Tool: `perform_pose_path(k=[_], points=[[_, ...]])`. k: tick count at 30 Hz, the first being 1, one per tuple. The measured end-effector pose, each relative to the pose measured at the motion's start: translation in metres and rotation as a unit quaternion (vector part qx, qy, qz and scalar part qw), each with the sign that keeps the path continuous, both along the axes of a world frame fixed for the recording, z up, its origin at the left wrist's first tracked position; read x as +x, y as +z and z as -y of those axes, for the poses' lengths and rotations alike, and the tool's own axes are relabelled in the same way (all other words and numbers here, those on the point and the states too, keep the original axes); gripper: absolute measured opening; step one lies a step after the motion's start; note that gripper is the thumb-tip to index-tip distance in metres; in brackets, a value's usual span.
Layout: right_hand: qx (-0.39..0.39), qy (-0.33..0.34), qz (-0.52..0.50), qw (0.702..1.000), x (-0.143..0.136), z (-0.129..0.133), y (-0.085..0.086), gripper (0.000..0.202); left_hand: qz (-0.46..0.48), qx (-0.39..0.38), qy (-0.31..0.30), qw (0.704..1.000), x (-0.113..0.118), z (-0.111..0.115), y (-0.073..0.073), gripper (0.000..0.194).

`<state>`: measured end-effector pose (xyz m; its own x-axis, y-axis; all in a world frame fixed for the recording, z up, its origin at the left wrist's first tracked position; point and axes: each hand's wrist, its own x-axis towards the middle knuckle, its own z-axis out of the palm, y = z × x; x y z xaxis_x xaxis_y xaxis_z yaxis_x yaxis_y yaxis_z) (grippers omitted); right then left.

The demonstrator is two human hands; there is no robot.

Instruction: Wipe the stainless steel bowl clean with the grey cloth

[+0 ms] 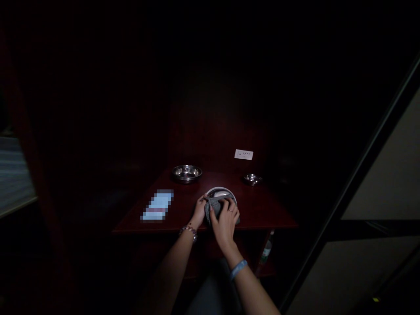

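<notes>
Near the front edge of the dark red desk, a round shiny metal bowl (219, 192) with a pale rim is tilted toward me. My left hand (197, 212) is closed on the bowl's left edge, with its fingertips partly hidden. A grey cloth (215, 204) lies over the near part of the bowl. My right hand (226, 222) has its fingers bent over the cloth, gripping it against the bowl. The bowl's lower side is hidden behind the cloth and my hands.
Farther back on the desk (183, 221) stand a wide metal dish (187, 173) at left and a small metal bowl (252, 179) at right. A blurred-out flat bright object (158, 205) lies left. A wall socket (243, 154) is behind; a bottle (267, 248) stands below.
</notes>
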<state>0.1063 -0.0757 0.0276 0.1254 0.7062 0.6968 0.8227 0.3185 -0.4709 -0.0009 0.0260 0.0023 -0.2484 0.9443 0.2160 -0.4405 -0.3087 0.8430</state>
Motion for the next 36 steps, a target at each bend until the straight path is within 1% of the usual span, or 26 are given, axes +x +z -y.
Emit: perform_pose_path(k=[3, 6, 8, 10, 12, 15, 17, 18, 21, 24, 26, 27, 31, 36], points=[[0.017, 0.004, 0.014, 1.0, -0.001, -0.007, -0.009, 0.047, -0.01, -0.008, -0.001, 1.0, 0.001, -0.001, 0.0, 0.02], [0.034, 0.035, 0.021, 0.999, 0.005, -0.013, -0.021, 0.052, -0.03, 0.002, 0.003, 1.0, 0.002, -0.001, 0.002, 0.022], [0.037, 0.058, 0.006, 0.998, 0.012, -0.018, -0.027, 0.057, -0.045, 0.007, 0.018, 0.999, 0.003, -0.001, 0.002, 0.025], [0.035, 0.08, -0.021, 0.996, 0.02, -0.026, -0.029, 0.061, -0.053, 0.005, 0.033, 0.998, 0.004, -0.002, 0.001, 0.029], [0.037, 0.1, -0.057, 0.993, 0.029, -0.036, -0.026, 0.061, -0.055, 0.001, 0.039, 0.998, 0.005, -0.003, -0.001, 0.032], [0.02, 0.14, -0.1, 0.985, 0.046, -0.055, -0.011, 0.055, -0.063, -0.004, 0.039, 0.997, 0.006, -0.006, -0.005, 0.036], [-0.018, 0.178, -0.085, 0.98, 0.055, -0.067, 0.003, 0.049, -0.076, -0.001, 0.036, 0.996, 0.006, -0.007, -0.006, 0.036], [-0.037, 0.184, -0.065, 0.98, 0.058, -0.071, 0.011, 0.047, -0.082, 0.002, 0.034, 0.996, 0.006, -0.007, -0.006, 0.036], [-0.087, 0.161, 0.012, 0.983, 0.057, -0.079, 0.031, 0.043, -0.089, 0.006, 0.035, 0.995, 0.006, -0.007, -0.005, 0.034], [-0.124, 0.082, 0.095, 0.984, 0.038, -0.077, 0.046, 0.043, -0.079, -0.001, 0.042, 0.996, 0.006, -0.006, -0.005, 0.03], [-0.121, 0.021, 0.134, 0.983, 0.022, -0.073, 0.051, 0.045, -0.07, -0.002, 0.04, 0.997, 0.006, -0.006, -0.004, 0.028], [-0.114, 0.004, 0.151, 0.982, 0.014, -0.07, 0.053, 0.044, -0.064, 0.0, 0.038, 0.997, 0.007, -0.006, -0.005, 0.027], [-0.079, 0.009, 0.211, 0.974, -0.009, -0.059, 0.053, 0.041, -0.046, 0.006, 0.042, 0.998, 0.007, -0.008, -0.005, 0.02], [-0.033, 0.033, 0.247, 0.968, -0.018, -0.053, 0.045, 0.036, -0.031, -0.007, 0.047, 0.998, 0.006, -0.011, -0.006, 0.014]])
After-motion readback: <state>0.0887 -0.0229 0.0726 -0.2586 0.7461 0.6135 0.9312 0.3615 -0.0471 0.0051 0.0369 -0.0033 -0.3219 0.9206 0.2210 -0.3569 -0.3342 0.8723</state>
